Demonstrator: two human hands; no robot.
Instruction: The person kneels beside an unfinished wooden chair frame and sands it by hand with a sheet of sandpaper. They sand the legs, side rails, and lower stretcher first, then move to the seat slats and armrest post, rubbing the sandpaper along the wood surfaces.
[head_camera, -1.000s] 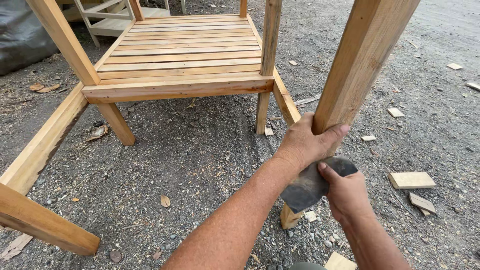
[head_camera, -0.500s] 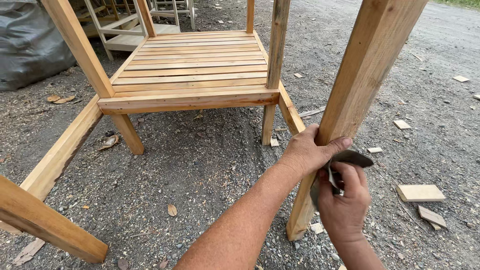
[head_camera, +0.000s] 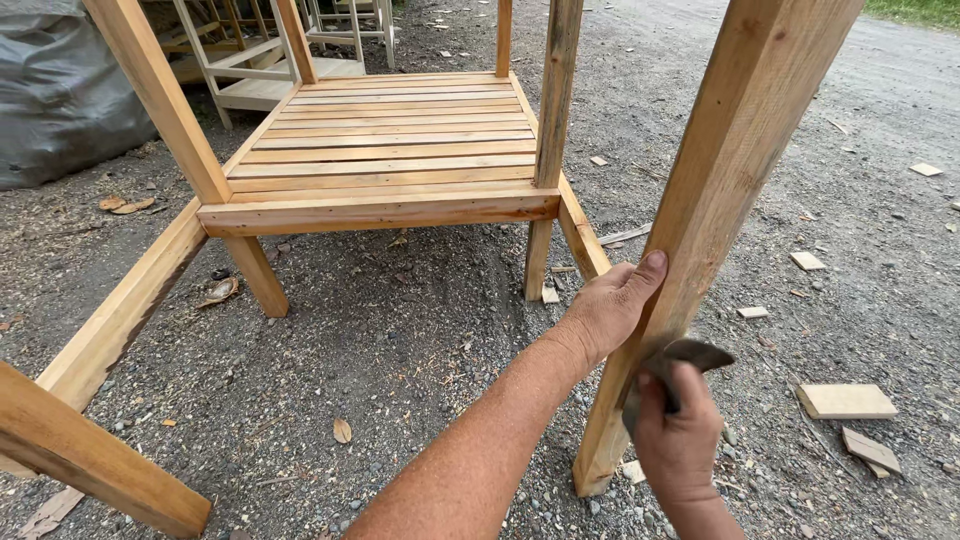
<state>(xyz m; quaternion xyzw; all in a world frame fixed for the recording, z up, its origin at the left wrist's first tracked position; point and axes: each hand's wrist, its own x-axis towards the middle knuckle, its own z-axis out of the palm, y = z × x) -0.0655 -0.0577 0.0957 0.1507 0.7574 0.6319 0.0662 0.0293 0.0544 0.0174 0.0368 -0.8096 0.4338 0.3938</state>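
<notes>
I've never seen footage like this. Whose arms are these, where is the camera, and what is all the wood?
No machine is in the picture: these are a person's own two bare arms, filmed by a camera worn on the head and looking down. The left hand grips a slanting wooden post that stands on gravel ground. The right hand, just below it, presses a dark, curved piece against the post; what it is cannot be told. Behind stands a slatted wooden platform on legs, joined to more posts and rails. Small wood offcuts and dry leaves lie scattered on the gravel. At the far left sits a grey tarp.
</notes>
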